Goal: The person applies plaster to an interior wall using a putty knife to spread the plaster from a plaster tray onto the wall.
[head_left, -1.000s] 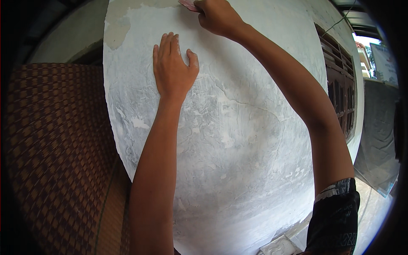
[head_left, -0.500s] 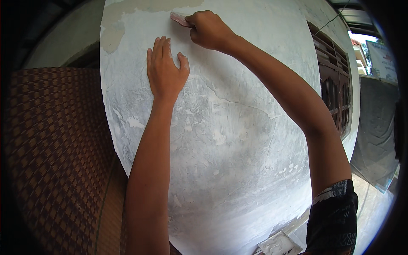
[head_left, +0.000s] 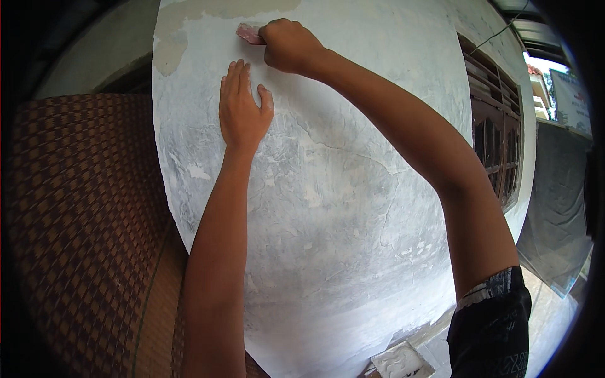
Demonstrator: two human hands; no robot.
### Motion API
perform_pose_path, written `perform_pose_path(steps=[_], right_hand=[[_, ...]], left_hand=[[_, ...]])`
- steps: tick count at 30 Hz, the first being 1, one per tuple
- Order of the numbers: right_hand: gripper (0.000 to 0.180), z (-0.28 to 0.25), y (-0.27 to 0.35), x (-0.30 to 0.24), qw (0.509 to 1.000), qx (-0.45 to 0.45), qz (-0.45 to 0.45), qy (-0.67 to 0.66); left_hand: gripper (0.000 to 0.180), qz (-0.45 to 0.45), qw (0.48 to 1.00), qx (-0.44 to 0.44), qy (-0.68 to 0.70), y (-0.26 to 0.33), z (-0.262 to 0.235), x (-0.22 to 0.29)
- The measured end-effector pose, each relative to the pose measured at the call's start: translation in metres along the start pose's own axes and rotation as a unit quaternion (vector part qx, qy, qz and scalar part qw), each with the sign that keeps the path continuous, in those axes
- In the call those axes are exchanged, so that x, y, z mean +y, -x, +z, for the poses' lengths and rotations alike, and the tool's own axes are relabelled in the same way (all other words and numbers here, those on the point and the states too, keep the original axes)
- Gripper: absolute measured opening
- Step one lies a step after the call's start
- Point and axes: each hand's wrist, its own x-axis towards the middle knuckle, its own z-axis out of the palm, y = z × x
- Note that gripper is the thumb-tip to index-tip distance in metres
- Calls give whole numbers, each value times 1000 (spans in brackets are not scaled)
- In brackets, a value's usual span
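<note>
A chalky, grey-streaked wall, coated white, bears a branching crack and a beige patch at upper left. A checkered woven mat stands left, a brown panelled window right. The right hand clenches a flat, pinkish scraper high on the wall; below, the left hand lies flat, fingers together, thumb apart. A squarish tray holds white paste low down.

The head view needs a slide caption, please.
Right hand holds a flat pinkish tool at a wall, left hand below.
</note>
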Motion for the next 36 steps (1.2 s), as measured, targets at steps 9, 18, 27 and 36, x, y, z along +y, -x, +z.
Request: perform_pose_path(steps=[9,18,27,36], right_hand=[[19,-59,138,-62,776,-98,244,-573],[14,-121,460,-85,435,-153,466,-755],[20,-178,692,-175,286,-132,711,-629],[19,-197,825,-232,234,-159,823,-492]], left_hand=[[49,-140,977,-39,153,119,-40,52],[43,-476,826,-187,235,351,-185,246],[42,-599,692,-324,240,455,-297,393],[44,-591,615,-459,251,519,-322,433]])
